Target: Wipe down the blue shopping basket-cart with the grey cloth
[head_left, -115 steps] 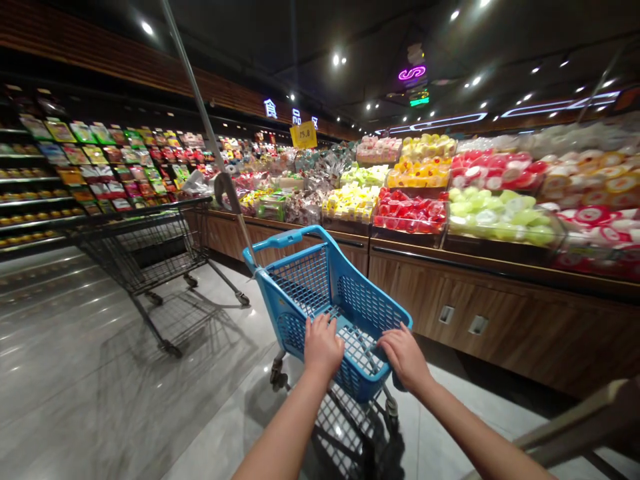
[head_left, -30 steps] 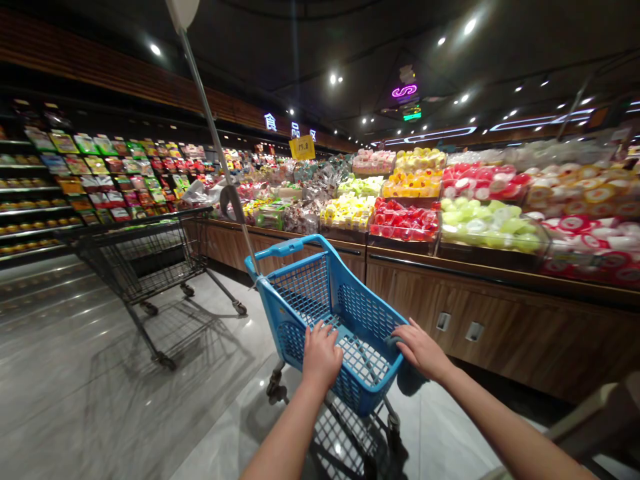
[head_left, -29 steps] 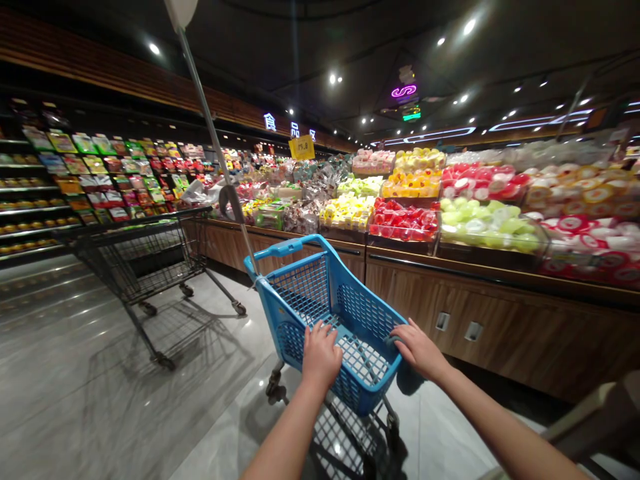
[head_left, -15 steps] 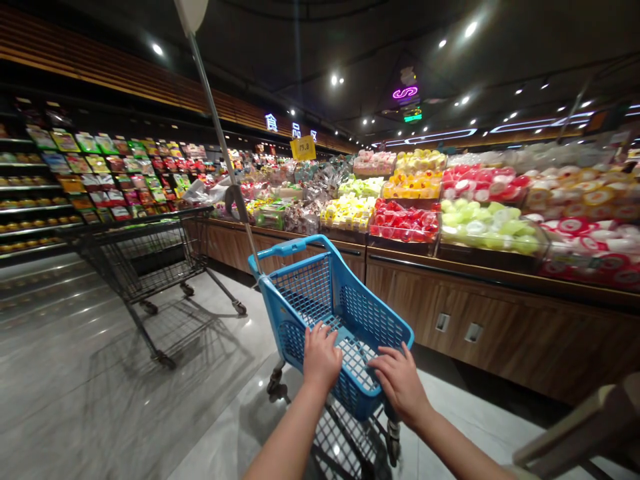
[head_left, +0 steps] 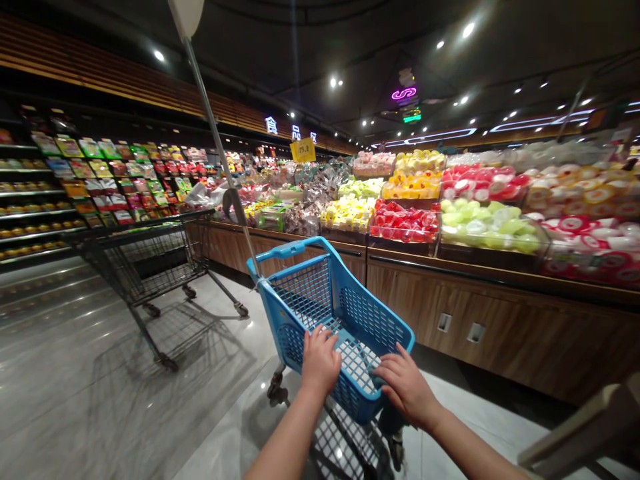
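Observation:
In the middle stands a small blue plastic shopping cart [head_left: 373, 308] with lattice sides and a loop handle at its far end; its basket holds nothing that I can see. My left hand [head_left: 321, 360] lies over the near left rim, fingers spread above the basket. At the near right corner, my right hand [head_left: 410, 387] has its fingers reaching over the rim, stretched and slightly bent. Neither hand is wrapped round the rim, and whether the palms touch it is hard to tell. A tall grey pole [head_left: 213, 127] rises from the cart's handle end.
A black wire shopping cart [head_left: 155, 267] stands on the left. Along the back and right runs a wood-fronted counter [head_left: 415, 287] with bins of red packs [head_left: 404, 222], green packs [head_left: 487, 227] and others. Packaged goods line the left wall shelves [head_left: 115, 173]. A beige object [head_left: 575, 423] juts in at lower right.
My right hand has shifted slightly right along the cart's near corner. My left hand stays almost in place. The blue cart has barely moved in the view.

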Demonstrator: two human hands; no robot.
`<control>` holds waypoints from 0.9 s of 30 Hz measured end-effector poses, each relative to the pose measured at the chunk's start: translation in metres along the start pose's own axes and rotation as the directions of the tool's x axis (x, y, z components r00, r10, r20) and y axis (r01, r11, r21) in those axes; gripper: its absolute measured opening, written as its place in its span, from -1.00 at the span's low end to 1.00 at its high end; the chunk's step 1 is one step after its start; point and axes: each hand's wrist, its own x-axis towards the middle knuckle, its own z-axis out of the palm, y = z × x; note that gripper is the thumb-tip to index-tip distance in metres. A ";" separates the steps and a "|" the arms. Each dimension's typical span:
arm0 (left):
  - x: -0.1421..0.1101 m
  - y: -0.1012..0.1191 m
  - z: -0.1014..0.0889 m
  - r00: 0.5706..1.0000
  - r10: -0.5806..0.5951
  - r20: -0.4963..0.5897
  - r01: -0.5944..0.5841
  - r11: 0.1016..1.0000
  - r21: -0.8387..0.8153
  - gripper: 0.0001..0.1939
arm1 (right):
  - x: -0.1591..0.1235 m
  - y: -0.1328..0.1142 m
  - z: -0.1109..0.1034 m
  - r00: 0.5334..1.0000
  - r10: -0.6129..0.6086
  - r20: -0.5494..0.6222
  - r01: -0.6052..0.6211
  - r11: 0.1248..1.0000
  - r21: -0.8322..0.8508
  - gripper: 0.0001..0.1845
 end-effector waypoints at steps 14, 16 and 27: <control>-0.004 -0.001 0.002 0.999 -0.037 -0.006 0.037 0.999 -0.023 -0.57 | 0.010 0.053 -0.024 0.993 0.106 0.052 -0.106 0.994 0.001 -0.70; -0.004 -0.001 0.002 0.999 -0.041 -0.009 0.041 0.999 -0.029 -0.57 | 0.012 0.063 -0.024 0.990 0.132 0.047 -0.131 0.991 -0.011 -0.70; 0.002 0.000 0.008 0.998 -0.059 -0.015 0.059 0.998 -0.017 -0.57 | 0.016 0.069 0.001 0.945 0.296 -0.137 -0.302 0.953 -0.022 -0.65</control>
